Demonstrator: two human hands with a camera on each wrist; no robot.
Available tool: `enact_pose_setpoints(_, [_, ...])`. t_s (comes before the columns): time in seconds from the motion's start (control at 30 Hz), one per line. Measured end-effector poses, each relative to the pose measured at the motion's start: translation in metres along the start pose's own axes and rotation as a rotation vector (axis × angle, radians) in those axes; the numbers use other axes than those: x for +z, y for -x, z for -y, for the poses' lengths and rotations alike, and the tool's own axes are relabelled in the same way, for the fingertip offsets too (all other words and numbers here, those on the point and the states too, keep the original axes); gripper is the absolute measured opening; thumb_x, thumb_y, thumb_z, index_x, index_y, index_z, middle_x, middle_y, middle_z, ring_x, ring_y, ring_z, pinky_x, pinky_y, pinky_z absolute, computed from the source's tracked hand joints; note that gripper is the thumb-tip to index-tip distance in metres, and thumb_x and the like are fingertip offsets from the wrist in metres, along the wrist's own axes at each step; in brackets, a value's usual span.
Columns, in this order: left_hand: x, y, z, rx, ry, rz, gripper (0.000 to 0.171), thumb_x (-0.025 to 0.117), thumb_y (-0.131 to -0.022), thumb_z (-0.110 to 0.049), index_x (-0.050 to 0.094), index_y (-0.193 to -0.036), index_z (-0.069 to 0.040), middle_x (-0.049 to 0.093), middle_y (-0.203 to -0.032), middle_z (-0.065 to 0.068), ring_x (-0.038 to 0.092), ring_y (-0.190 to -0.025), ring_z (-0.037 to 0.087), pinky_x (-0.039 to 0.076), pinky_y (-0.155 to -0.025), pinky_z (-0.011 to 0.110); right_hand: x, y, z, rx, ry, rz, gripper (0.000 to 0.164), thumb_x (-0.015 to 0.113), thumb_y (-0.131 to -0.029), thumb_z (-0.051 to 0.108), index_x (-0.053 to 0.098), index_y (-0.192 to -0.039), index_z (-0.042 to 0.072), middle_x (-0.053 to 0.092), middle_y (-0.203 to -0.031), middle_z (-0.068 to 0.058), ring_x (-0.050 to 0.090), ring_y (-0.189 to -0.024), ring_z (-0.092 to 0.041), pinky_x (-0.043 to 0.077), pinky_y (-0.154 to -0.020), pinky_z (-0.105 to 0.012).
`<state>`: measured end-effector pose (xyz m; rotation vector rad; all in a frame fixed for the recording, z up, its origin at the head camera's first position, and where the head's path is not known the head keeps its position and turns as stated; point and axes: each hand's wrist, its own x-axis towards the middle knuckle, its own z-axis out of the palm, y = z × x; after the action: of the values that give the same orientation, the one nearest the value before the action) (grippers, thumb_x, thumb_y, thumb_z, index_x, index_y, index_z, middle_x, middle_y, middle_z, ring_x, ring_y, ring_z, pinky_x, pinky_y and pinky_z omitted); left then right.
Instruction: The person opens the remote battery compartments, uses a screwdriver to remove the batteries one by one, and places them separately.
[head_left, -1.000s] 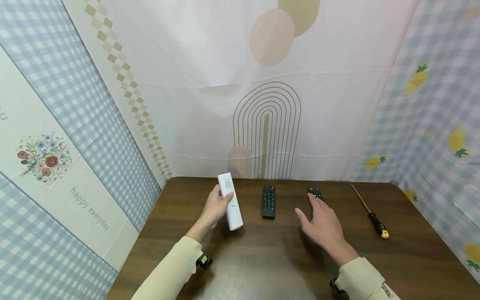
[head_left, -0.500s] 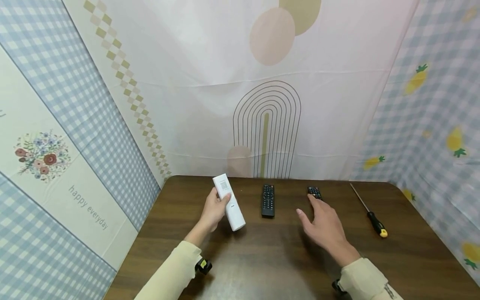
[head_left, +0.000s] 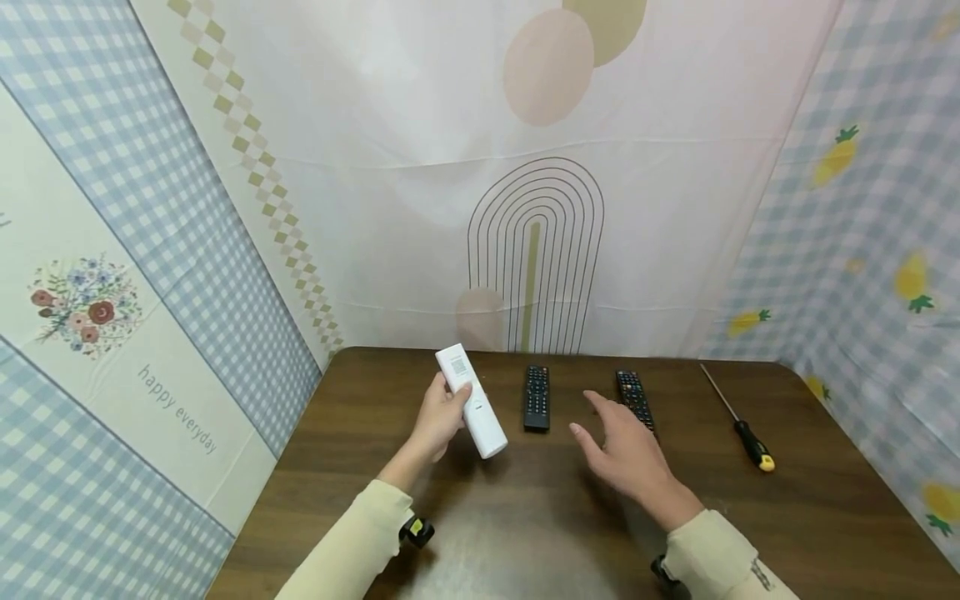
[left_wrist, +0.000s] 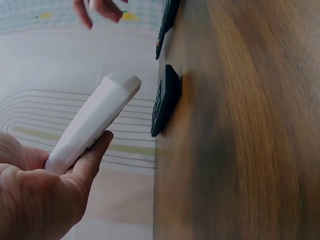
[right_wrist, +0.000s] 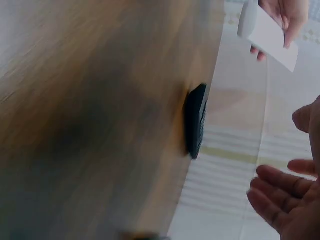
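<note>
On the left, a person's left hand (head_left: 437, 421) is gripping a long white plastic remote-like device (head_left: 486, 423), thumb lying across its face, and is holding it above the brown wood-grained table (head_left: 525, 517), its far end slanting left. Right of it, a slim black plastic remote with small buttons (head_left: 537, 400) is lying on the table. Farther right, the right hand (head_left: 626, 454) is hovering with fingers extended, holding nothing, well apart from the left. It is partly hiding a second black button-covered remote (head_left: 632, 392); a low sweep could probably knock that askew. A loosening thumb could let the smooth white device slip. At the far right, a black-and-yellow-handled screwdriver (head_left: 752, 444) is lying, its metal tip pointing far.
</note>
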<state>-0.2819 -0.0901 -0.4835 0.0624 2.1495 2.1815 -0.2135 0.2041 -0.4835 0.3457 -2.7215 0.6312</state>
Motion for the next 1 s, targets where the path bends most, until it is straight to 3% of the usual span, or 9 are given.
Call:
enact_pose_setpoints(0.17, [0.011,0.001,-0.003,0.01,0.017,0.036,0.037,0.051,-0.112,-0.013,0.042,-0.145,0.001,0.069,-0.129,0.033,0.076,-0.106,0.029,0.067,-0.083,0.041,0.002,-0.01,0.022,-0.194,0.012,-0.021,0.053,0.078,-0.099,0.032,0.064,-0.142,0.004,0.076,-0.125,-0.014,0.073,-0.112,-0.03,0.063,-0.091,-0.05])
enact_pose_setpoints(0.23, [0.015,0.003,-0.004,0.011,0.026,0.048,0.037,0.051,-0.112,-0.013,0.042,-0.145,0.001,0.069,-0.129,0.034,0.076,-0.106,0.029,0.067,-0.084,0.041,0.003,-0.014,0.03,-0.269,0.021,-0.027,0.049,0.079,-0.098,0.032,0.067,-0.138,0.007,0.077,-0.118,-0.01,0.073,-0.1,-0.022,0.063,-0.082,-0.042])
enact_pose_setpoints(0.33, [0.02,0.006,-0.006,0.021,0.026,0.058,0.036,0.051,-0.112,-0.013,0.043,-0.144,0.002,0.07,-0.127,0.034,0.077,-0.106,0.029,0.067,-0.084,0.041,0.004,-0.019,0.044,-0.352,0.009,-0.038,0.043,0.08,-0.097,0.03,0.071,-0.133,0.01,0.073,-0.102,-0.004,0.062,-0.078,-0.011,0.056,-0.065,-0.029])
enact_pose_setpoints(0.4, [0.024,0.009,-0.007,0.027,0.027,0.065,0.037,0.051,-0.112,-0.013,0.043,-0.144,0.002,0.07,-0.126,0.034,0.076,-0.106,0.029,0.067,-0.084,0.042,0.007,-0.022,0.053,-0.382,-0.011,-0.038,0.039,0.081,-0.096,0.03,0.072,-0.129,0.011,0.07,-0.096,0.001,0.053,-0.072,-0.006,0.05,-0.061,-0.022])
enact_pose_setpoints(0.73, [0.036,0.016,-0.002,0.019,0.08,0.127,0.038,0.049,-0.113,-0.014,0.04,-0.146,0.002,0.067,-0.132,0.036,0.075,-0.107,0.028,0.066,-0.09,0.042,0.024,-0.026,0.074,-0.372,-0.047,0.023,0.029,0.078,-0.098,0.028,0.073,-0.121,0.012,0.066,-0.092,0.0,0.047,-0.069,-0.003,0.042,-0.057,-0.016])
enact_pose_setpoints(1.0, [0.035,0.018,0.001,0.018,0.059,0.122,0.037,0.05,-0.113,-0.014,0.041,-0.145,0.002,0.067,-0.131,0.035,0.076,-0.106,0.028,0.067,-0.089,0.042,0.03,-0.024,0.076,-0.336,-0.046,0.077,0.032,0.077,-0.099,0.03,0.067,-0.122,0.01,0.068,-0.102,-0.001,0.052,-0.073,-0.006,0.045,-0.057,-0.018])
